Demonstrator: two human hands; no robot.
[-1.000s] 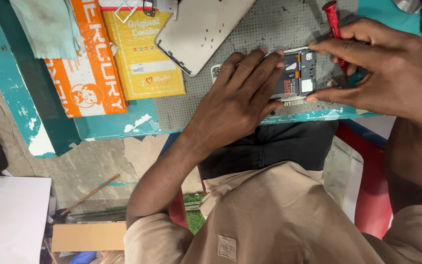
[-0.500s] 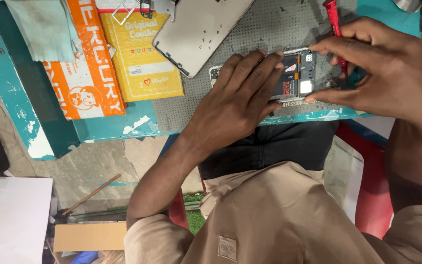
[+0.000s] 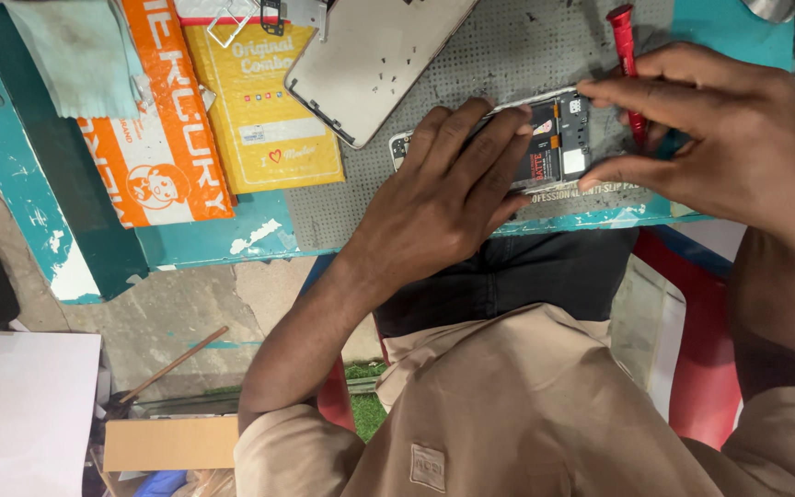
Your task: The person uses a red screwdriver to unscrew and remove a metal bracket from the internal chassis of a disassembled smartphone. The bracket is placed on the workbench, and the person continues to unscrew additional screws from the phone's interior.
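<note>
Pressing flat, your left hand (image 3: 448,193) lay palm-down with fingers spread over the left part of the opened phone (image 3: 558,147) on the grey mat (image 3: 526,46). The phone's long axis ran left-right, exposed insides facing up, its right end uncovered. Your right hand (image 3: 710,138) pinched narrow at that right end, thumb and fingertips on the edges, the red screwdriver (image 3: 626,55) tucked under the fingers and pointing far. The removed back cover (image 3: 374,55) lay far-left, beside the yellow packet (image 3: 255,101). Against half a second earlier, nothing had really shifted; both hands stayed put.
</note>
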